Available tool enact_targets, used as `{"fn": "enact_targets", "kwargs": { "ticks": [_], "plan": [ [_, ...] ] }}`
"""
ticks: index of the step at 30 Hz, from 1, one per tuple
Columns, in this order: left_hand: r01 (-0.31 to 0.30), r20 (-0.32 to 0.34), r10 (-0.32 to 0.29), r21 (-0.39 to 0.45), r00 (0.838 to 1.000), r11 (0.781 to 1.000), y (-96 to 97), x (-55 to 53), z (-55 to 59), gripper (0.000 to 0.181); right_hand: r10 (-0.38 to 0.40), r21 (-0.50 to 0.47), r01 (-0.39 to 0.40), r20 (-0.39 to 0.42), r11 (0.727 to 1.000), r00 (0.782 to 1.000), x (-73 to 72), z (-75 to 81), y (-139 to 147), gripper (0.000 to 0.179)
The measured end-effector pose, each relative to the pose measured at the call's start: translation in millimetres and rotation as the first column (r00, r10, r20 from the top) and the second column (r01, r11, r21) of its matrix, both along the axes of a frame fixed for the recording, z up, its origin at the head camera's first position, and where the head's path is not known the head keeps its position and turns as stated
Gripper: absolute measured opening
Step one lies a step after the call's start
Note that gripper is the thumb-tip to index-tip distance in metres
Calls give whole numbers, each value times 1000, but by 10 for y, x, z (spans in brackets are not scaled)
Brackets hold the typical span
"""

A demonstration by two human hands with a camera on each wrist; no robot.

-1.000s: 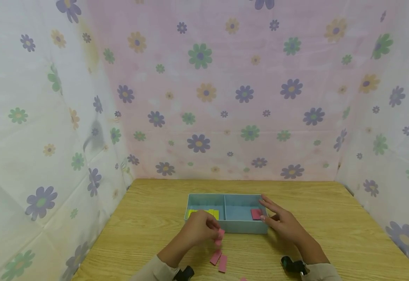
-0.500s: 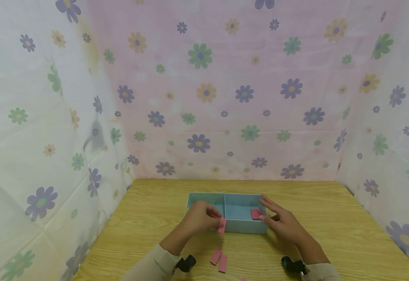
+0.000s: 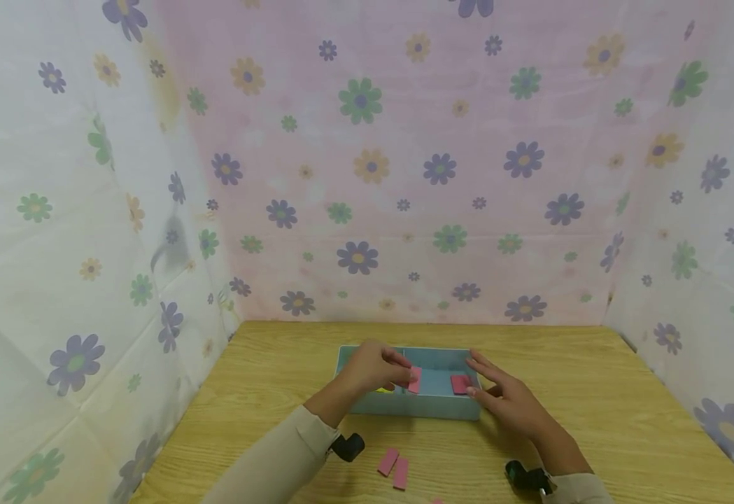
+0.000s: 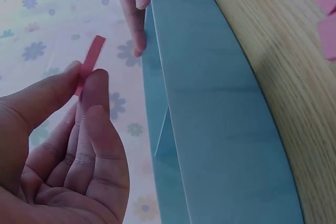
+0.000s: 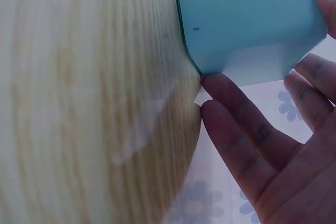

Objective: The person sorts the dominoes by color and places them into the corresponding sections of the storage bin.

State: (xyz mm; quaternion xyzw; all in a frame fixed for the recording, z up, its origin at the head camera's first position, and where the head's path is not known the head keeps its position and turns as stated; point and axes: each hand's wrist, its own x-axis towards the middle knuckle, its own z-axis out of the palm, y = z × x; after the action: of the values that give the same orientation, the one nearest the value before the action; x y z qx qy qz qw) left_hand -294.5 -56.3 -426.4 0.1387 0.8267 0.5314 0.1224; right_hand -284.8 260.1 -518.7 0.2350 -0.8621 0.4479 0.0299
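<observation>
In the head view a light blue two-compartment box [image 3: 429,407] stands on the table. My left hand [image 3: 371,367] is over its middle, pinching a thin pink rectangular tile [image 3: 415,380] between thumb and fingers. The left wrist view shows that tile [image 4: 91,62] edge-on, its upper end sticking up past the fingertips. My right hand [image 3: 510,402] holds the box's right end, thumb at the front rim and fingers reaching toward the back corner. More pink tiles [image 3: 460,384] lie in the right compartment. A bit of yellow pieces [image 3: 384,390] shows in the left compartment, mostly hidden by my left hand.
Two pink tiles [image 3: 401,474] lie on the wooden table [image 3: 266,420] in front of the box, and a sliver of another shows at the bottom edge of the head view. Flowered cloth [image 3: 404,280] hangs behind and on both sides.
My left hand has risen from in front of the box and moved right and away from me with the pink tile, now at the right compartment's near left. My right hand stays put.
</observation>
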Motion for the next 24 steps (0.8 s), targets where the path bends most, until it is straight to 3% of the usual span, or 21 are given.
{"fn": "enact_targets", "kwargs": {
  "ticks": [6, 16, 24],
  "plan": [
    [-28, 84, 25, 29, 996, 999, 124, -98, 19, 15, 9, -8, -9, -5, 1000, 1000, 8, 16, -10, 62],
    [-58, 64, 58, 2, 996, 998, 360, -216, 9, 15, 3, -10, -3, 14, 1000, 1000, 14, 30, -7, 61],
    [-114, 96, 112, 17, 989, 993, 521, -295, -3, 12, 0, -17, 1, 30, 1000, 1000, 34, 55, -13, 62]
  ]
}}
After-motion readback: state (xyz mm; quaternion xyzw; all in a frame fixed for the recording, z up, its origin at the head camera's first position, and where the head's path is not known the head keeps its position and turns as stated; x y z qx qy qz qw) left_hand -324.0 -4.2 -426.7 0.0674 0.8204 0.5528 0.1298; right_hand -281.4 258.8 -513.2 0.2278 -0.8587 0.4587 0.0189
